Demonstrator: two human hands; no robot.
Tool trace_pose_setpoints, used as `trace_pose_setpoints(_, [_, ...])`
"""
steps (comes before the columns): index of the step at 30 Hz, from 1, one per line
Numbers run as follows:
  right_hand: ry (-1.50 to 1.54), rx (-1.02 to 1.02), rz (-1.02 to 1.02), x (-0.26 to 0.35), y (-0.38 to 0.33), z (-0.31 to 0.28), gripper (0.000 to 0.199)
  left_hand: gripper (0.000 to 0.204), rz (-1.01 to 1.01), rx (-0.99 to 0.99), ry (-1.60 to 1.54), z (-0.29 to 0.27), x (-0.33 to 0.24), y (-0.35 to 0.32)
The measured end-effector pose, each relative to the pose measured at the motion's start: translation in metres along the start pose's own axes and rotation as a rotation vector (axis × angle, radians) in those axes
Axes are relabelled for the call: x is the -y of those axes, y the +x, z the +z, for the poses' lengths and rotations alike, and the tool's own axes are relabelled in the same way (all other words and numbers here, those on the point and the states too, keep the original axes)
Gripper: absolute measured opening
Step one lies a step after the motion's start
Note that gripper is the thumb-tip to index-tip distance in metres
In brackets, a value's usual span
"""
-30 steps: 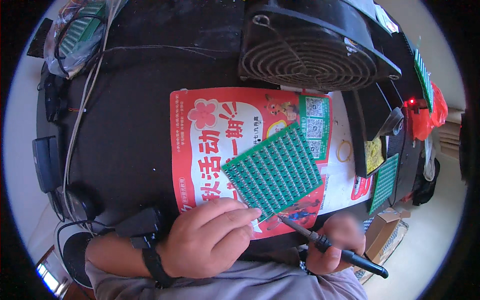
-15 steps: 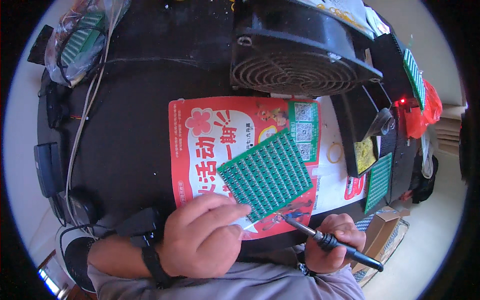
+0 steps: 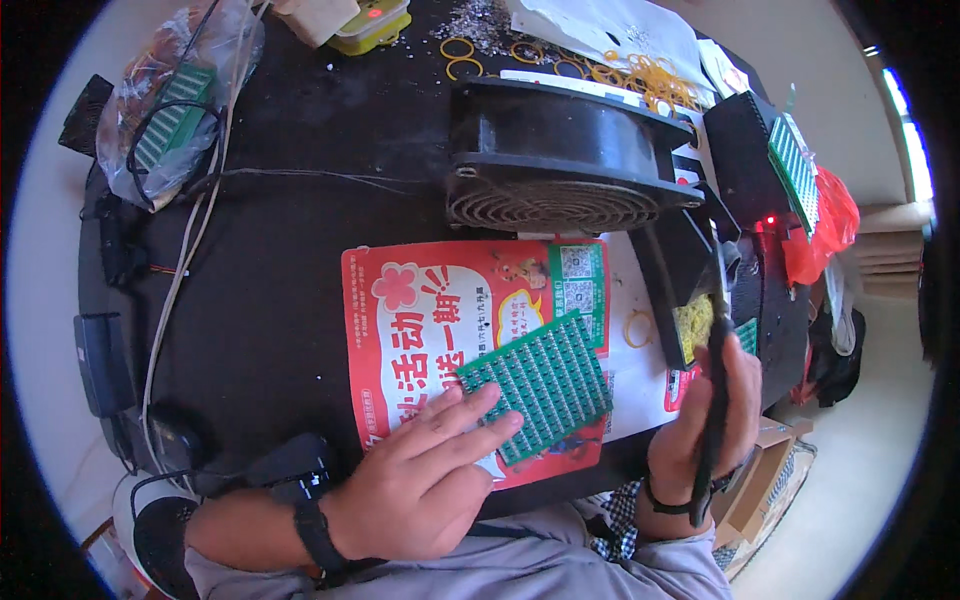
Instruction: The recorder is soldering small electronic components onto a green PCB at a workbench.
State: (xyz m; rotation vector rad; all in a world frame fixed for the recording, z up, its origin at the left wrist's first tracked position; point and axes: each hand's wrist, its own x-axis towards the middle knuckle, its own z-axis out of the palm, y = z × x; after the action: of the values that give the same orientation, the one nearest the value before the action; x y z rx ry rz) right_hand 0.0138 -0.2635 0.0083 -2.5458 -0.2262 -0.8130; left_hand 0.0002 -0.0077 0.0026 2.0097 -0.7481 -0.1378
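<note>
A green circuit board (image 3: 548, 392), covered in rows of small parts, lies tilted on a red and white printed sheet (image 3: 375, 300). My left hand (image 3: 425, 480) rests with outstretched fingers on the board's near left corner. In my right hand (image 3: 738, 405) is a black-handled soldering iron (image 3: 712, 430), held nearly upright. Its front end points away from me, beside the dark iron stand (image 3: 655, 275) with a yellow sponge (image 3: 694, 325). The tip is hard to make out against the stand.
Behind the sheet stands a black fan (image 3: 570, 150). Yellow rubber bands (image 3: 650, 80) lie at the back. A bagged board (image 3: 175, 120) and cables sit at the left. A black box (image 3: 745, 150) with a leaning board (image 3: 793, 175) and a red bag (image 3: 828, 225) are at the right.
My right hand has carried the soldering iron from the board's near edge rightward and away to the stand, turning it upright. My left fingers have spread over the board. The view has shifted.
</note>
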Motion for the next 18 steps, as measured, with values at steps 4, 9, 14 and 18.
trace_pose_setpoints(4, [0.058,-0.227,0.036,0.005,-0.022,-0.006,0.035,0.006,-0.338,-0.109,-0.159,-0.026,-0.015,0.0])
trace_pose_setpoints(9, [0.423,-0.225,0.077,0.024,-0.044,-0.014,0.039,0.005,-0.563,-0.314,-0.315,-0.04,-0.011,0.006])
trace_pose_setpoints(14, [0.68,-0.038,0.03,0.03,-0.059,-0.009,0.049,0.005,-0.614,-0.456,-0.301,-0.034,-0.007,0.001])
trace_pose_setpoints(18, [0.667,0.063,0.053,0.037,-0.057,0.0,0.035,0.004,-0.562,-0.396,-0.251,-0.034,0.003,0.005])
